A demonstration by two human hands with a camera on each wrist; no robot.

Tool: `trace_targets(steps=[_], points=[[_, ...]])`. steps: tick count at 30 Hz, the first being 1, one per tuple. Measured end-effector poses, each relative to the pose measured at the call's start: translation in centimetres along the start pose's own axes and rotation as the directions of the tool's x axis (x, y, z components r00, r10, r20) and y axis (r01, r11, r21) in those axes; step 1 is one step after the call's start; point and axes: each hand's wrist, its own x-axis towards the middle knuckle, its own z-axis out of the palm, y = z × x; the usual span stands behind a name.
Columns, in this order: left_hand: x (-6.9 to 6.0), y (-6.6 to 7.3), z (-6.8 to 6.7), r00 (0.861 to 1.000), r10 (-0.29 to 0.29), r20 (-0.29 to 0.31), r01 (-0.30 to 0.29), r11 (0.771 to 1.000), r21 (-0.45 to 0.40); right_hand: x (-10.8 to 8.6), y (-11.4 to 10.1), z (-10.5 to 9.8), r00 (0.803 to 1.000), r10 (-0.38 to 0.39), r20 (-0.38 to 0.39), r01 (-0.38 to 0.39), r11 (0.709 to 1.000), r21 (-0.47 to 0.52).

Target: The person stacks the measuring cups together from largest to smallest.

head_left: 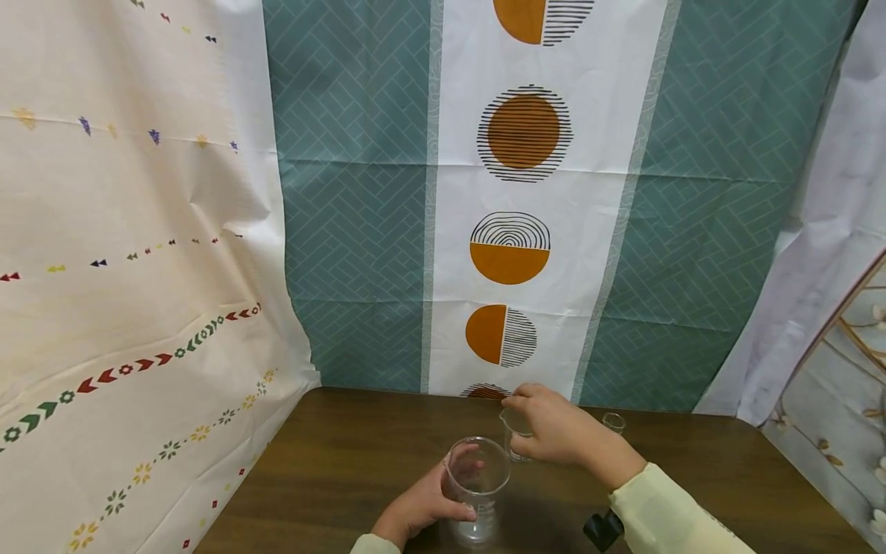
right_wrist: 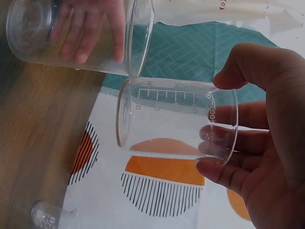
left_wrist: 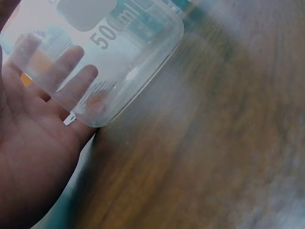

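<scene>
In the head view my left hand [head_left: 429, 502] grips a large clear glass beaker [head_left: 487, 492], thumb on its near side and fingers round the far side. A 500ml marking shows on this beaker [left_wrist: 138, 52] in the left wrist view. Just behind and right of it, my right hand [head_left: 559, 429] holds a smaller clear beaker [head_left: 514, 422] near the rim. The smaller beaker [right_wrist: 167, 119] hangs upright above the table in the right wrist view, its base about level with the large beaker's rim. Both beakers look empty.
A third, small glass beaker [head_left: 614, 421] stands on the brown wooden table [head_left: 360, 446], partly behind my right forearm. Patterned cloth [head_left: 360, 231] hangs at the table's back edge. A black device [head_left: 604, 531] sits at my right wrist.
</scene>
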Motion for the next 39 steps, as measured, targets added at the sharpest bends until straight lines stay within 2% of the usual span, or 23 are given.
trace_targets(steps=[9, 26, 39], points=[[0.0, -0.1, -0.1, 1.000, 0.001, 0.005, -0.001, 1.000, 0.008, 0.0, -0.1, -0.3, 1.000, -0.024, -0.020, 0.024, 1.000, -0.005], [0.1, -0.3, -0.1, 1.000, -0.009, 0.002, 0.009, 1.000, 0.012, 0.1, -0.8, -0.5, 0.999, -0.036, 0.009, 0.035, 0.999, 0.038], [0.0, 0.1, 0.0, 1.000, -0.026, -0.011, 0.026, 0.999, 0.021, 0.4, -1.2, -0.5, 0.998, -0.066, 0.008, 0.066, 0.997, 0.045]])
